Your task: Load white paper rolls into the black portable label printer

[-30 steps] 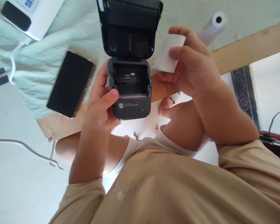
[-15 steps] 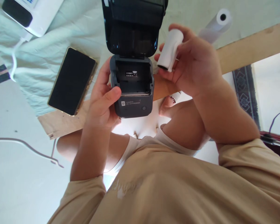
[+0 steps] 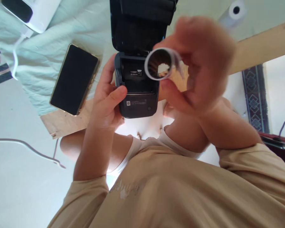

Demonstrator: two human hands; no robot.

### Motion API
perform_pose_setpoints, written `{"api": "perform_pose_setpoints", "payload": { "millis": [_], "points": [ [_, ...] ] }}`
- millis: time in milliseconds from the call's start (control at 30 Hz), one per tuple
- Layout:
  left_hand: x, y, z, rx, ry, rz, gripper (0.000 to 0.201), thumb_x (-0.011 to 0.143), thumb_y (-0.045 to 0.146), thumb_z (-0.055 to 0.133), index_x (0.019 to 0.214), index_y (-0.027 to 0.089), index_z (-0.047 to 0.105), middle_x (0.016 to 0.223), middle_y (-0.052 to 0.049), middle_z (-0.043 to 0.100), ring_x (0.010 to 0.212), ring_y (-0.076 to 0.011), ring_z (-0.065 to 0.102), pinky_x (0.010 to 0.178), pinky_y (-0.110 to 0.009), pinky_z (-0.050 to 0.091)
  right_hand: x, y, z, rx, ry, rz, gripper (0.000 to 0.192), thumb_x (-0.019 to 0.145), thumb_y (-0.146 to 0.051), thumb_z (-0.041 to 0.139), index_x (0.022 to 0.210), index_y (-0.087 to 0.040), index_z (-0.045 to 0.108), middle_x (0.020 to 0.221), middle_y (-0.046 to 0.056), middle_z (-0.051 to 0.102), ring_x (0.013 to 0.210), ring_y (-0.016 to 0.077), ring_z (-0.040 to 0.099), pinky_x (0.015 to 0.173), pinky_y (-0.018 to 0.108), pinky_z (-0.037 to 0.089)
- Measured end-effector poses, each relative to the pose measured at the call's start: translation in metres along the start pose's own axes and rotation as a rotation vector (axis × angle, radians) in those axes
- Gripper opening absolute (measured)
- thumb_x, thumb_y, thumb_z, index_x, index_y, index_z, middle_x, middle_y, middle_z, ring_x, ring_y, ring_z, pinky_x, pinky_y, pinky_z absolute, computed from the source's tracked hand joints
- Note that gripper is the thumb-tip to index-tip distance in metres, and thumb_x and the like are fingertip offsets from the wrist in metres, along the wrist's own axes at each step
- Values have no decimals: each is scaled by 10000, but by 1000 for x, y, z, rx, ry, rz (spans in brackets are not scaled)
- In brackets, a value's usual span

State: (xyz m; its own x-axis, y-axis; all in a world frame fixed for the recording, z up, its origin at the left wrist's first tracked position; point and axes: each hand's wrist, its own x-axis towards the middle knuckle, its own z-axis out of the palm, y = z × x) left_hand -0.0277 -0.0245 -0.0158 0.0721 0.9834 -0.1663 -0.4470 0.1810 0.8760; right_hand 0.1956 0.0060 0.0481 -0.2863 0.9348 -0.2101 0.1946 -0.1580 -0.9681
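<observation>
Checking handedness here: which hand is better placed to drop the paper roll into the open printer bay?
Right, probably. The right hand holds the paper roll just above the printer bay; the left hand grips the printer body.

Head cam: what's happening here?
A person's left hand grips a small dark printer with its lid open and its paper bay empty. The right hand, motion-blurred, holds a paper roll end-on toward the camera, just above the bay. A phone and a second roll lie nearby.
</observation>
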Motion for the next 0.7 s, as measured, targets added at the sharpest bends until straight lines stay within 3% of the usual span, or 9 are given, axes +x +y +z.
{"api": "perform_pose_setpoints", "payload": {
  "millis": [133, 233, 300, 400, 533, 600, 700],
  "points": [
    [-2, 3, 4, -32, -8, -10, 834, 746, 468, 1025, 1446, 251, 627, 1500, -78, 724, 1762, -399, 379, 1414, -566, 484, 6, -3, 16, -446, 13, -376, 376, 1060, -428, 504, 1340, -394, 753, 1402, -50, 744, 1503, 248, 634, 1403, 509, 482],
    [-2, 3, 2, -20, -15, -15, 785, 766, 461, 1017, 1438, 295, 646, 1499, -57, 739, 1746, -394, 416, 1378, -576, 534, 16, -1, 21, -595, -29, -330, 292, 979, -362, 566, 1221, -364, 728, 1220, -9, 796, 1311, 281, 719, 1332, 527, 518],
    [-2, 2, -1, 7, -16, -16, 771, 773, 462, 1010, 1442, 314, 655, 1510, -59, 743, 1728, -405, 446, 1341, -585, 573, 20, 1, 21, -612, -25, -297, 188, 1004, -421, 555, 1092, -358, 710, 1292, -19, 792, 1325, 288, 709, 1308, 526, 528],
    [-3, 1, -4, 32, -9, -16, 779, 779, 480, 1004, 1457, 324, 655, 1537, -55, 739, 1697, -397, 497, 1331, -568, 579, 21, 2, 21, -593, -9, -311, 338, 1062, -555, 471, 958, -324, 693, 1362, -25, 781, 1321, 275, 692, 1296, 518, 529],
    [-2, 0, -3, 30, 2, -5, 790, 780, 479, 1005, 1473, 320, 658, 1483, -44, 771, 1651, -358, 562, 1324, -517, 574, 14, 1, 20, -672, 42, -414, 434, 1094, -576, 413, 947, -329, 739, 1120, 30, 784, 1192, 259, 686, 1218, 501, 551],
    [0, -3, -2, 11, 1, 46, 760, 751, 520, 1018, 1415, 312, 713, 1375, -25, 810, 1594, -338, 623, 1280, -458, 604, 8, 5, 20, -722, 33, -549, 428, 1108, -548, 408, 958, -355, 759, 1015, 16, 763, 1091, 230, 690, 1090, 467, 581],
    [3, -7, -1, -10, -33, 103, 705, 757, 625, 988, 1351, 317, 764, 1258, -9, 831, 1507, -309, 693, 1154, -382, 661, 4, 19, 23, -780, 70, -933, 227, 1088, -397, 546, 972, -333, 731, 929, -49, 754, 957, 162, 679, 847, 369, 524]
  ]
}}
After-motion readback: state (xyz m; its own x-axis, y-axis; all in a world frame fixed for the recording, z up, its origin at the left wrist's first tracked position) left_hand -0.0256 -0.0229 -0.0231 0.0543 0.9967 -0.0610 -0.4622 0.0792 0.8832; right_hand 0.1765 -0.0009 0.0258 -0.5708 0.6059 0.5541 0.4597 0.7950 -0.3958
